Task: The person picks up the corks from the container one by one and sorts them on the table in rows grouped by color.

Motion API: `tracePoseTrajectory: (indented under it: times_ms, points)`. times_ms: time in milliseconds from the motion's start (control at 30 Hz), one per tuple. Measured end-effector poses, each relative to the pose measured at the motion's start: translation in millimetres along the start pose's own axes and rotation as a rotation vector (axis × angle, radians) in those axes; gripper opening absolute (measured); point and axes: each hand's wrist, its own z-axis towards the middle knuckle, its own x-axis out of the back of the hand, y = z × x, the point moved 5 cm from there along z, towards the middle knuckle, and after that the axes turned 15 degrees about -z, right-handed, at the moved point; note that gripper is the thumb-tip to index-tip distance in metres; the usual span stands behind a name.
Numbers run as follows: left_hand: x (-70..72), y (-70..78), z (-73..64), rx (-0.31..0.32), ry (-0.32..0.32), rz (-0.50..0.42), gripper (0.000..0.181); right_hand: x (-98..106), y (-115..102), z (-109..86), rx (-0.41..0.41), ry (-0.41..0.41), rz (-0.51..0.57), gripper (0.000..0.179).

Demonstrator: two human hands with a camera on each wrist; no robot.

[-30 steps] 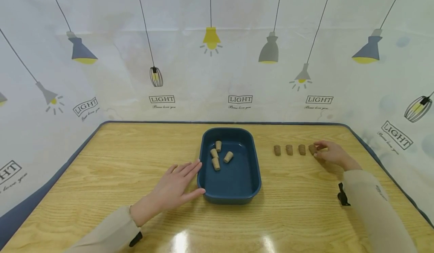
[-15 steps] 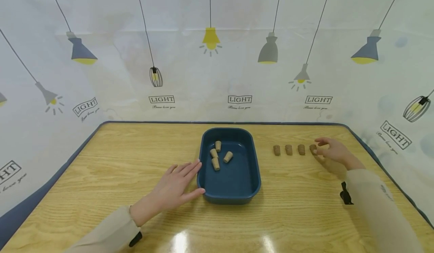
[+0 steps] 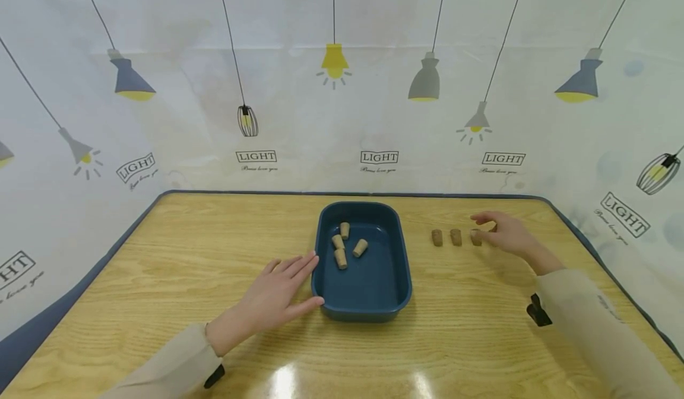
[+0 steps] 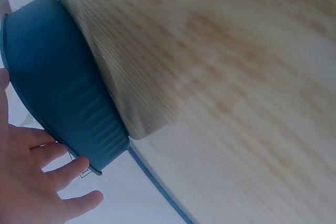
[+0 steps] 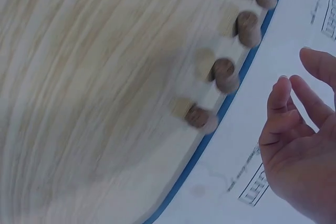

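Note:
My left hand point(image 3: 275, 295) rests against the left side of a blue rectangular tray point(image 3: 363, 314), fingertips and thumb at its rim, fingers mostly straight. Several pale tapered corks point(image 3: 360, 247) lie loose inside it. To the right, a row of darker brown corks point(image 3: 437, 237) stands upright on the table. My right hand point(image 3: 510, 236) hovers over the right end of this row, thumb and fingers apart and holding nothing. Its thumb overlaps one cork point(image 3: 475, 241) in the head view, and the end cork is mostly hidden behind the hand. In the right wrist view the corks point(image 5: 227, 75) stand apart from the fingers.
The wooden table point(image 3: 214, 227) has a blue edge along its back and sides. Behind it hangs a pale backdrop point(image 3: 299, 102) printed with lamps and lettering. Dark straps show under both sleeves.
My right hand shifts slightly right off the end cork, then moves left over the neighbouring cork with its fingers apart. The left hand and the tray stay still.

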Motion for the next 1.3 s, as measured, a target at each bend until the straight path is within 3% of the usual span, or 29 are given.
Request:
tracePoseTrajectory:
  times_ms: [433, 800, 1300]
  points:
    - [-0.1, -0.3, -0.5, -0.003, -0.001, 0.002, 0.073, -16, -55, 9.6, 0.135, -0.008, 0.058, 0.035]
    - [-0.3, -0.7, -0.6, 0.003, -0.007, -0.004, 0.073, -15, -95, 14.5, 0.260, 0.017, 0.097, 0.032]
    - [-0.1, -0.5, -0.4, -0.004, 0.001, -0.012, 0.073, 1, -144, 26.6, 0.277, 0.009, 0.120, 0.030]
